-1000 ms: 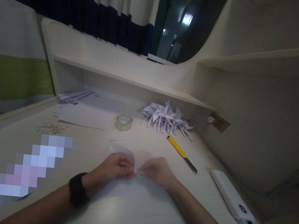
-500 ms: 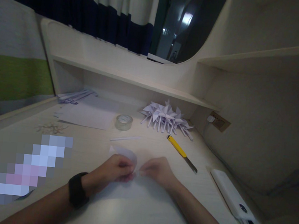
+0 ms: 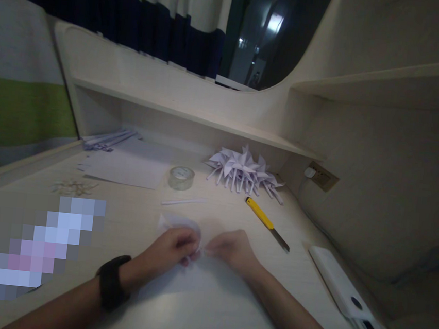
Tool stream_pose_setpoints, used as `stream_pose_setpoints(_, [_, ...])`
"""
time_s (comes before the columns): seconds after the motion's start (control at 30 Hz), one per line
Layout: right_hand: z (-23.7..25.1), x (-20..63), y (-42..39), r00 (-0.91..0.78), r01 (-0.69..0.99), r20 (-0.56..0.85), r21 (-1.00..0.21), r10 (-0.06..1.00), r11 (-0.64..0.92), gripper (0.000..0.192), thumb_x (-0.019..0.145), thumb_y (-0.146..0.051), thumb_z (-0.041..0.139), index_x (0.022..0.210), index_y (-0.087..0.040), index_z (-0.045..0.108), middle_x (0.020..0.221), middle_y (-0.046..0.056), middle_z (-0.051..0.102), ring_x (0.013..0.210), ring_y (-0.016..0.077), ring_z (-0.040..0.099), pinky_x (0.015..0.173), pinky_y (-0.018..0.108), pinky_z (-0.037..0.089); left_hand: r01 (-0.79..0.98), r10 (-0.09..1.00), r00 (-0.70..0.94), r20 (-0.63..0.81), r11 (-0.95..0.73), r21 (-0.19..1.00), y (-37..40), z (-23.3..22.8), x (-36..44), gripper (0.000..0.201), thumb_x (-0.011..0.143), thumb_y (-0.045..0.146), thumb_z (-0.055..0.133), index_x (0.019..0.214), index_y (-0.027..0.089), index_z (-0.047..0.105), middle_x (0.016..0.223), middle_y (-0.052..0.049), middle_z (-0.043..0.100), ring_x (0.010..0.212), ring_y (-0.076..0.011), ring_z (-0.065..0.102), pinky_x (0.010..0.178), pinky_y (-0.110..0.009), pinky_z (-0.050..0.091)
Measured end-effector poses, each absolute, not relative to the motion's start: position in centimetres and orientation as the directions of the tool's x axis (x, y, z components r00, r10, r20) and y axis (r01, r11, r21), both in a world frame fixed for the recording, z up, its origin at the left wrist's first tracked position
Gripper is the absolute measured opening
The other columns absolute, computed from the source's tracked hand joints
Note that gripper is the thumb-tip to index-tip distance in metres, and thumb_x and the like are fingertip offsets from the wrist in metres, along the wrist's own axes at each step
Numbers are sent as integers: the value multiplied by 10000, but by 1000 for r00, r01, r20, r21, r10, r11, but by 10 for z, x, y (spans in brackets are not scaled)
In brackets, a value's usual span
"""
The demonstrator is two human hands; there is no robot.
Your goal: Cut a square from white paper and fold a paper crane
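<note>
Both hands, the left hand and the right hand, are meeting at lower centre of the frame, pinching a small white paper just above the tabletop, with a yellow knife lying to the right.

Both forearms come in from the bottom edge and converge toward the middle, bare to the elbow. The left hand lies knuckles-up with its fingers curled inward, thumb and fingertips pinched together at its right side. A dark band wraps the left wrist. The right hand faces it, also knuckles-up, fingers bent and tips drawn into a pinch at its left side. The two pinches meet almost tip to tip; whether they touch cannot be told.
</note>
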State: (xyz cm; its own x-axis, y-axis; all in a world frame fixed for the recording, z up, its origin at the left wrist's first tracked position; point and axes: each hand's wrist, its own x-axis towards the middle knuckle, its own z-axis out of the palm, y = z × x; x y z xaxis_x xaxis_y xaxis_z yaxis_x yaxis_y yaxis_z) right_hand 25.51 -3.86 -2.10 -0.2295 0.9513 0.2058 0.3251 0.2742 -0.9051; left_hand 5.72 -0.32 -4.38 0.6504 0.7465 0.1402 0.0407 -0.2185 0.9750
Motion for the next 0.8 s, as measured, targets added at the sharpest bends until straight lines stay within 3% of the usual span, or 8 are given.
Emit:
stream_pose_setpoints(0.37, [-27,254,-37,-177,258,218,-931,960,260,203,608,-348,794,658,-157,749,613,59,716,501,159,624,487,252,505,166,701,640,314,-525,835,-6,-28,52,246,863,200,488,631,154,555,613,22,530,601,-115,517,588,-220,374])
stream_pose_setpoints(0.8, [-18,250,-41,-133,310,283,-899,950,311,146,640,-286,770,699,-171,702,670,40,717,604,166,652,549,242,498,85,746,615,255,-385,919,-5,-32,57,263,858,275,483,627,159,528,615,11,524,569,-118,498,541,-217,375])
